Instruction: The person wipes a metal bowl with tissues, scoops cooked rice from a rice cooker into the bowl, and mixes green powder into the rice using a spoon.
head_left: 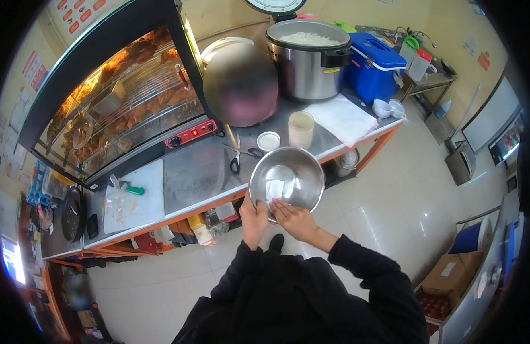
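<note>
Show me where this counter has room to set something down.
The metal counter is bare between the white board and the scissors, in front of the red control panel. Right of the scissors it is crowded: small white tub, jar, rice cooker, white sheet. The metal bowl hides some edge there.

Left hand grips near side of stainless steel mixing bowl, held at surface edge. Right hand reaches over near rim, fingers at white tissue-like piece inside. Beyond bowl: small round white tub, taller translucent container; scissors left, blades spread. Back: rice cooker, lid up, white rice visible; blue cooler just beside. Far left: lit food warmer, browned fried pieces on racks; white cutting board in front.
</note>
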Motion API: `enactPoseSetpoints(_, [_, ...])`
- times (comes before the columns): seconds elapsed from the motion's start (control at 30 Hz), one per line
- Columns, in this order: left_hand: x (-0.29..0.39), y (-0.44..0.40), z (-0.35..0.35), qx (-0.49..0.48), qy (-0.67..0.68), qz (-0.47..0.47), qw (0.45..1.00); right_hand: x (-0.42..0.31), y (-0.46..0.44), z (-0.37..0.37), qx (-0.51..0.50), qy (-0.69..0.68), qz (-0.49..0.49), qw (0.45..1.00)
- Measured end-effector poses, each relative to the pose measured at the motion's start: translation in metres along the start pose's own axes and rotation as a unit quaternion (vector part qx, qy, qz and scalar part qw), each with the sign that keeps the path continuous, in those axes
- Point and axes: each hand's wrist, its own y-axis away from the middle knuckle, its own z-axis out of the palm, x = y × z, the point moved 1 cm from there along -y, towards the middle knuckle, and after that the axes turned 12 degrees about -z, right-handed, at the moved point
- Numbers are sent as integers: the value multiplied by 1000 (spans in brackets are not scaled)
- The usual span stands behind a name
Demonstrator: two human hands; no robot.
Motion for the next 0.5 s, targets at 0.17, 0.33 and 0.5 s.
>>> enactPoseSetpoints(0.17, [5, -28, -40, -141, -212, 56, 965, 34, 39, -5, -4, 28, -189, 981])
enactPoseSetpoints(0.33, [-2, -27, -20, -19, -46, 88, 995, 20, 24, -12, -37, 30, -89, 995])
enactPoseSetpoints(0.5, [-6, 7, 5, 54, -1, 73, 996, -5, -3, -14, 0, -5, 14, 1000])
